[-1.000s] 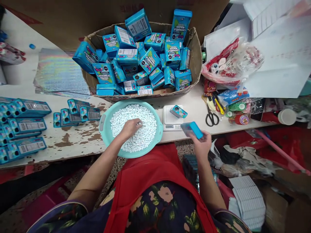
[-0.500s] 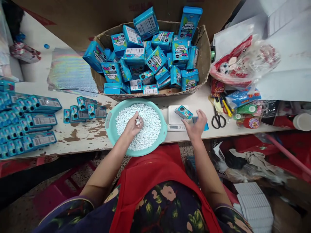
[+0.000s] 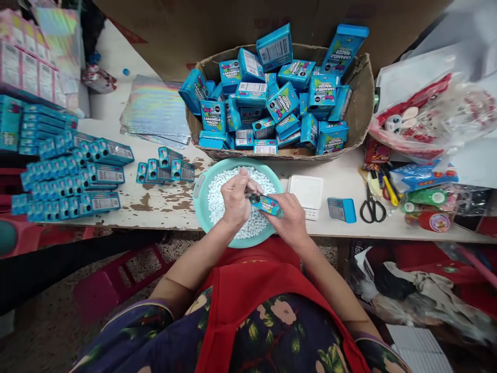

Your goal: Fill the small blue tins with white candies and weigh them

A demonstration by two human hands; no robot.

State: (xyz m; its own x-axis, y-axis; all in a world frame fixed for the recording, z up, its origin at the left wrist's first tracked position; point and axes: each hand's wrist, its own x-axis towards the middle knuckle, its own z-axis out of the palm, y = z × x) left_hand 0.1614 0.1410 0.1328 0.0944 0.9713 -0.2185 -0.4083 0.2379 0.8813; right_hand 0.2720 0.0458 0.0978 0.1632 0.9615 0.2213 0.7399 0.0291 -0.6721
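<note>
Over the turquoise basin of white candies, my right hand grips a small blue candy box, tilted with one end toward my other hand. My left hand is cupped closed right at that end of the box, its fingers curled around white candies that are mostly hidden now. A white kitchen scale stands right of the basin with nothing on its plate. Farther right, another blue box lies on the table.
Behind the basin, a cardboard carton is heaped with blue boxes. Several filled-looking rows of boxes and a small group lie left. Shiny sheets lie behind them. Black scissors and bagged items are at right.
My right hand has taken the blue box off the scale and brought it left over the basin. My left hand has risen from the candies to the box's end. The view has shifted left.
</note>
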